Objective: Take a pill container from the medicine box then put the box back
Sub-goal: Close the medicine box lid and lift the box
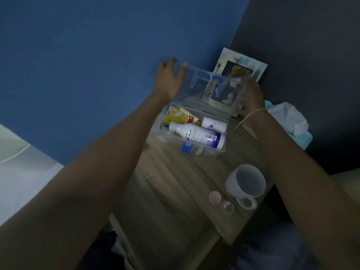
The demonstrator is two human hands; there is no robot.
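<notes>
The left hand (170,79) lies with fingers spread against the left end of the clear lid (212,90), thumb on its upper edge. The right hand (253,94) is at the lid's right end, seen partly through the plastic; it seems to cup that end, but I cannot tell how its fingers are set. Between them the lid stands raised on its hinge, blue handle outline showing through it.

Below the lid the medicine box (191,131) sits open toward the far edge of the wooden surface (171,182), near the blue wall. Inside lie a large white bottle (196,136) on its side with a blue-and-white label, a smaller white pill container (213,123) behind it toward the hinge, and yellow cartons (180,116) at the left. A blue latch (186,148) hangs on the front wall.

The step in hand looks like the opening of the box, with nothing yet taken out. The next move calls for one hand to leave the lid and reach down for the small container, the other keeping the lid up so it does not drop.

The writing on the labels and cartons is too blurred to read.

Farther out, a white cup (246,182) stands by the right edge, two small round pieces beside it, and a picture (240,64) leans in the far corner.
</notes>
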